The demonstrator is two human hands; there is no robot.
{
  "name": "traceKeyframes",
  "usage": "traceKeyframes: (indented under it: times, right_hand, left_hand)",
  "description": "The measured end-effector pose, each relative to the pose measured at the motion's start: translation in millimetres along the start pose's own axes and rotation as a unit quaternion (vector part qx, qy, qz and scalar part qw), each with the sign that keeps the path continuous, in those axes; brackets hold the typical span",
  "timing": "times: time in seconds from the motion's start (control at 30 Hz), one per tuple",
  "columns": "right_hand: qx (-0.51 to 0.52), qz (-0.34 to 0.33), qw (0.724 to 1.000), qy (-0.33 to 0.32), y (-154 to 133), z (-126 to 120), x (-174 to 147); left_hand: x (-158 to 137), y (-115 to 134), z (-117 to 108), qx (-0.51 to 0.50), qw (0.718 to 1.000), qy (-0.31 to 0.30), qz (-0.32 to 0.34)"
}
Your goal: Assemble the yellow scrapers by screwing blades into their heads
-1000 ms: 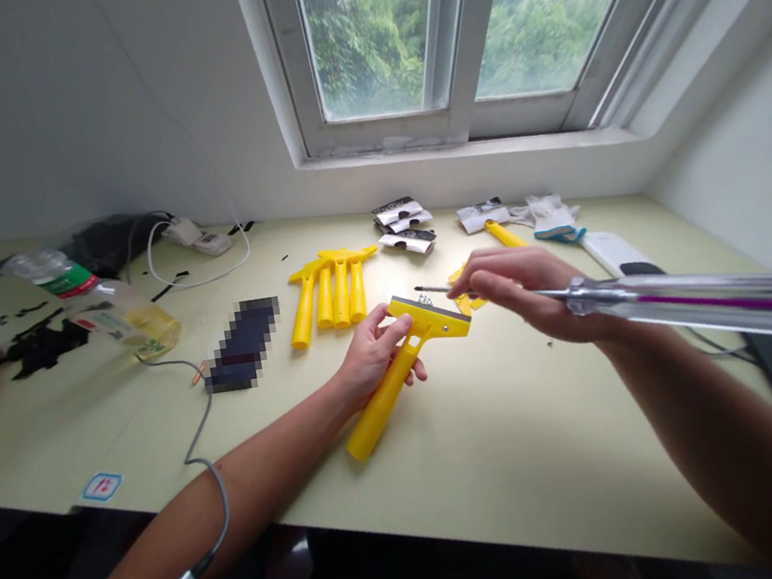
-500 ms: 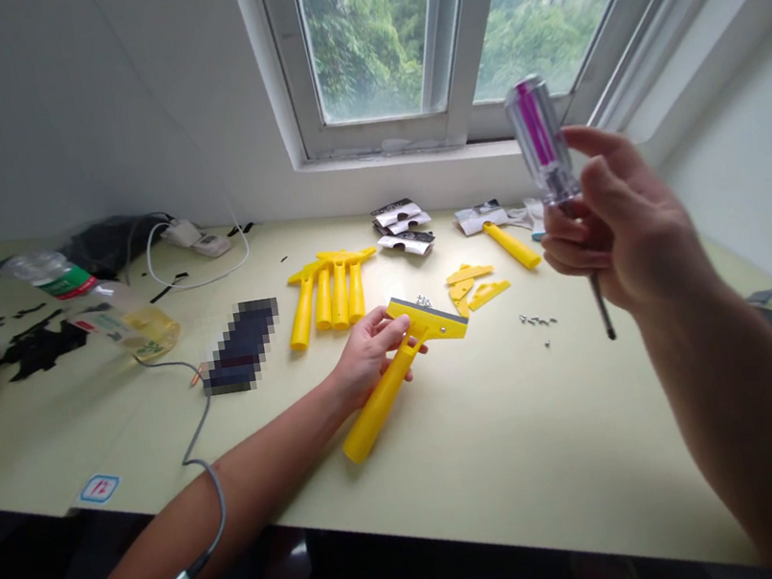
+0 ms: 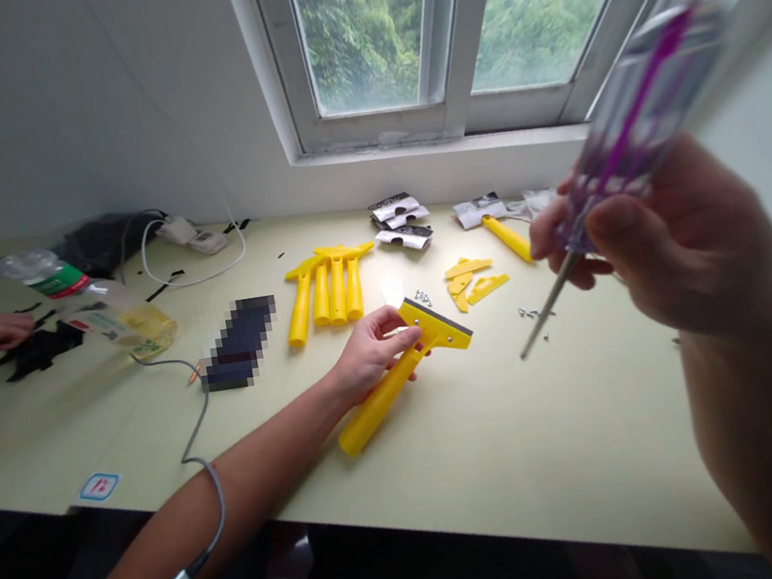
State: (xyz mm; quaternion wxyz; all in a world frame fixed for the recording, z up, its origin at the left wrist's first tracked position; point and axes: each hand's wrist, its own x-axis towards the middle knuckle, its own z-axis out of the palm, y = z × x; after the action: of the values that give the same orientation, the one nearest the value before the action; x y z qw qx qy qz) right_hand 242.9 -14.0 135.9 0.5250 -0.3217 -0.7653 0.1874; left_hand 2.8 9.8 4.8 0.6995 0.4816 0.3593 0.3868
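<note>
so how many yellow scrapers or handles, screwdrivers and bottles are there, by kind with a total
Yellow scraper, in the left hand: 1
Grouped yellow handles: 4
Lone yellow handle: 1
Screwdriver, in the right hand: 1
Bottle: 1
Total: 8

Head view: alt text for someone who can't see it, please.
The left hand holds a yellow scraper; the right hand grips a clear-handled screwdriver, apart from the scraper. Beyond, on the desk, lie small screws and yellow pieces.

the scraper (image 3: 388, 390) is between the bottle (image 3: 96, 302) and screwdriver (image 3: 629, 122).
</note>
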Motion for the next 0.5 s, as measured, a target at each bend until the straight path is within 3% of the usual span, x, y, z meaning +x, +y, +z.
traceKeyframes:
  times: [0.17,0.3,0.5]
  right_hand:
    - [0.122,-0.020,0.990,0.065,1,4,2]
    - [0.123,-0.037,0.984,0.121,12,13,4]
    - [0.118,-0.015,0.990,0.078,25,28,-2]
  left_hand:
    - [2,-2,-1,0.024,1.000,0.006,0.010]
    - [3,-5,-1,0.035,0.999,0.009,0.014]
    - [4,-9,-1,0.035,0.999,0.011,0.003]
